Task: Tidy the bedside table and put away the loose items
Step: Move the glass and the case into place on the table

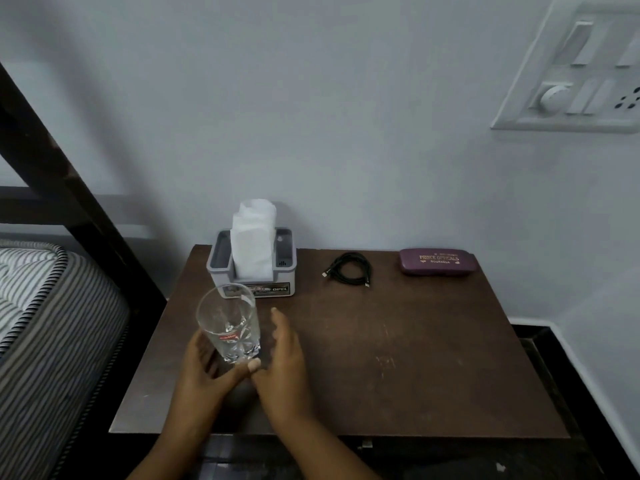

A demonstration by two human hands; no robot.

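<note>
A clear drinking glass with a small red label stands on the dark wooden bedside table, near its left front. My left hand wraps around the base of the glass, thumb across the front. My right hand hovers just right of the glass with fingers apart, not clearly touching it. Behind the glass sits a grey tissue box with a white tissue sticking up. A coiled black cable lies at the back middle. A purple spectacle case lies at the back right.
A striped mattress and dark bed frame border the table on the left. The pale wall runs behind the table, with a switch panel at upper right. Dark floor shows to the right of the table.
</note>
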